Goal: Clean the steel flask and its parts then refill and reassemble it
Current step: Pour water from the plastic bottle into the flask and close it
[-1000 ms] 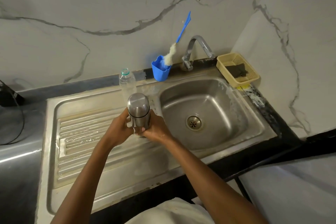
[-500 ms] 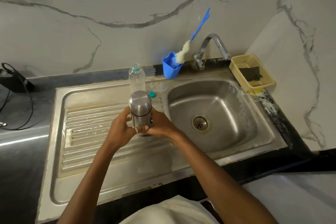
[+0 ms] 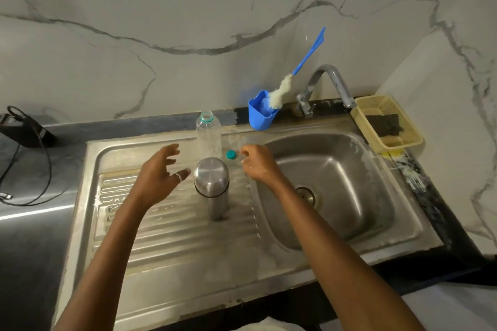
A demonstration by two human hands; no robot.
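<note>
The steel flask (image 3: 212, 187) stands upright with its lid on, on the ribbed drainboard (image 3: 161, 223) left of the sink basin. My left hand (image 3: 160, 173) hovers just left of the flask, fingers spread and relaxed, holding nothing. My right hand (image 3: 258, 162) is up and right of the flask, fingers loosely curled, its tips close to a small teal bottle cap (image 3: 230, 154) lying on the steel. Behind the flask stands an uncapped clear plastic bottle (image 3: 208, 134).
The sink basin (image 3: 336, 183) with its drain lies to the right, under a steel tap (image 3: 326, 86). A blue cup (image 3: 261, 113) holds a blue-handled bottle brush (image 3: 298, 72). A yellow basket (image 3: 387, 122) with a dark scrub pad sits at the right. A black device with cable (image 3: 24, 131) lies far left.
Both hands have let go of the flask, which now stands alone on the drainboard. My left hand drew away to the left; my right hand moved up toward the teal cap.
</note>
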